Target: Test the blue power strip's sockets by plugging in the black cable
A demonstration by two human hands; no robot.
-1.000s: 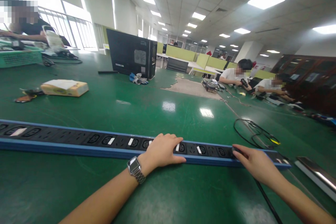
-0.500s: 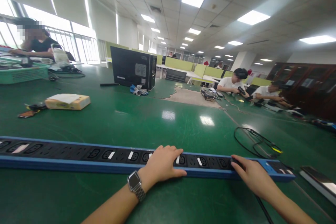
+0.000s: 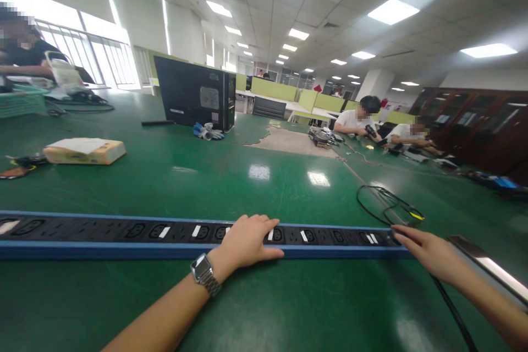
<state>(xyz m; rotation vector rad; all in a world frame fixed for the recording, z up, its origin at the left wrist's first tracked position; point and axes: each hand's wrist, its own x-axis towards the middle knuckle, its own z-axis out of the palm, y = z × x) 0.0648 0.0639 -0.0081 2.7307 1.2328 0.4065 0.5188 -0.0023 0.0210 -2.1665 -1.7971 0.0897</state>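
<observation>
A long blue power strip with black sockets and white stickers lies across the green table. My left hand, with a watch on its wrist, grips the strip near mid-view, fingers over the far edge and thumb on the near side. Toward the strip's right end, my right hand has its fingers closed on a black plug, mostly hidden by the fingers, against the socket face. A black cable runs from under that hand toward the bottom edge. Whether the plug sits in a socket cannot be made out.
Beyond the strip are a tissue pack, a black computer case, gloves and a coiled black cable. A flat dark device lies at right. A green basket stands far left. Other people sit around the table.
My right hand has moved right along the strip with the plug, uncovering sockets with two white stickers. My left hand keeps its place on the strip. The view has shifted slightly.
</observation>
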